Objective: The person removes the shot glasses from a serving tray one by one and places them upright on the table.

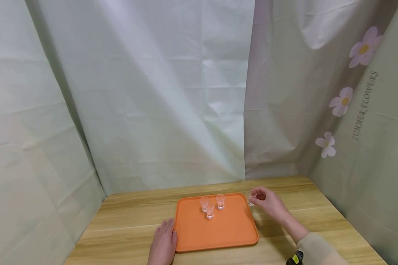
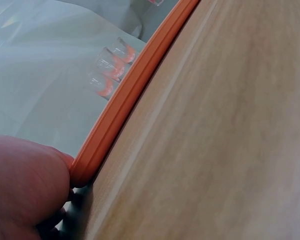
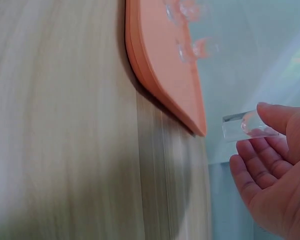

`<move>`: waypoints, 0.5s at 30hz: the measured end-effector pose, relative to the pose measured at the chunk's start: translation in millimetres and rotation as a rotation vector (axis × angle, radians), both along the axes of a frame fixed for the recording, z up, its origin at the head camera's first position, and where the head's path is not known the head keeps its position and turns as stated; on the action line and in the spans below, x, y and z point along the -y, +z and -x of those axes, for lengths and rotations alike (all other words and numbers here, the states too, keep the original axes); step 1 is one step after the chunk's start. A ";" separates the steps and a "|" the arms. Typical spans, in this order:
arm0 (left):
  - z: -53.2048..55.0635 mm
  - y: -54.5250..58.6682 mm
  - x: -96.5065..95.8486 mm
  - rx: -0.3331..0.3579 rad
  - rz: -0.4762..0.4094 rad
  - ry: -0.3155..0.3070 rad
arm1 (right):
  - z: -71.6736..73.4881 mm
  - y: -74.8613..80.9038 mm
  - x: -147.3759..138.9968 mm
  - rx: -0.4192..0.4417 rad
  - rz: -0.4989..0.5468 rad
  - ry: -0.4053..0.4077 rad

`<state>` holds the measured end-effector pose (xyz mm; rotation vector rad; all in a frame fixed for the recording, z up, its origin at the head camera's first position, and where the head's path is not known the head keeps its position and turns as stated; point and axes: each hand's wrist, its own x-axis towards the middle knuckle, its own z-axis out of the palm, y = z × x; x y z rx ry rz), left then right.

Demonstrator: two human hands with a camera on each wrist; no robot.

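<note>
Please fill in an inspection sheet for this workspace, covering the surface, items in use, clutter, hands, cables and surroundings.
Surface: wood-grain table, bearing an orange tray.
Job's things: three clear glasses stand upright on the tray; a fourth glass is held near its far right corner.
Clutter: nothing seen.
Left hand: beside the tray's left edge, touching it.
Right hand: holds the fourth glass between thumb and fingers.
Cables: nothing seen.
Surroundings: pale sheets behind and at both sides; printed flowers and "SUMMER FLOWERS" lettering at the right.
</note>
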<state>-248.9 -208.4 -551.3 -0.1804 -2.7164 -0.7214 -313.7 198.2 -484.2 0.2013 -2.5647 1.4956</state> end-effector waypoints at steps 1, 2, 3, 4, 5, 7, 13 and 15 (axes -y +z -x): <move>-0.2 -0.1 0.1 0.004 -0.001 0.001 | 0.4 -0.1 -1.7 -0.002 0.002 0.000; -0.3 -0.2 0.2 0.010 0.001 0.003 | 1.1 -0.4 -3.4 -0.004 0.002 0.002; -0.3 -0.3 0.5 0.014 0.003 0.004 | 1.7 -0.3 -5.0 -0.007 0.003 0.004; -0.8 -0.1 0.5 0.021 0.006 0.006 | 2.7 -0.7 -6.7 -0.010 0.003 0.005; -1.1 -0.1 0.7 0.028 0.008 0.008 | 3.8 -1.1 -8.5 -0.011 0.001 0.006; -1.7 0.4 0.7 0.034 0.012 0.010 | 6.3 -1.6 -12.4 -0.020 -0.006 0.010; -1.4 1.4 0.6 0.002 0.008 -0.011 | 12.5 -2.5 -22.4 -0.036 -0.010 -0.011; -1.5 1.0 1.1 -0.010 0.005 -0.011 | 13.5 -3.9 -24.5 -0.028 -0.024 -0.019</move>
